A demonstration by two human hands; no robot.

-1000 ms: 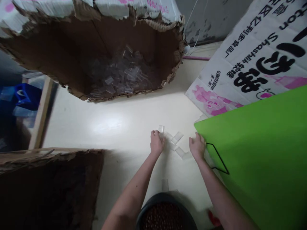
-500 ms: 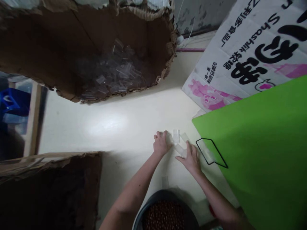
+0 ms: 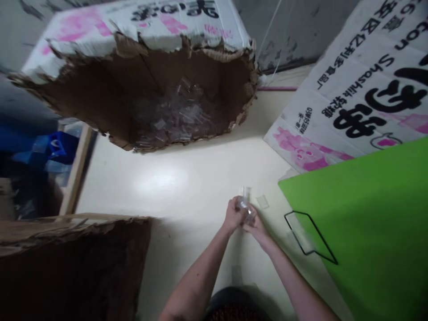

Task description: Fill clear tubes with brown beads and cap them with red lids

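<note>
My left hand (image 3: 233,217) and my right hand (image 3: 256,225) are close together over the white table (image 3: 187,191). The left hand's fingers are closed on a small clear plastic piece (image 3: 241,204). Fingers of the right hand are bent around another clear plastic piece (image 3: 249,216), which touches or overlaps the first; their exact shape is blurred. Just beyond the fingertips lies a clear rectangular plastic piece (image 3: 246,192). A flat clear piece (image 3: 262,202) rests to the right of it.
A torn carton (image 3: 110,98) holds many clear plastic pieces (image 3: 177,118). Another open carton (image 3: 76,267) stands at lower left. At right are a green board (image 3: 377,223), a black wire frame (image 3: 306,214) and a printed carton (image 3: 321,120). A dark bowl (image 3: 230,294) sits at my front.
Both hands have come together, and pieces that lay between them are now picked up in the fingers. The view has tilted up, showing more of the upper carton and less of the bowl.
</note>
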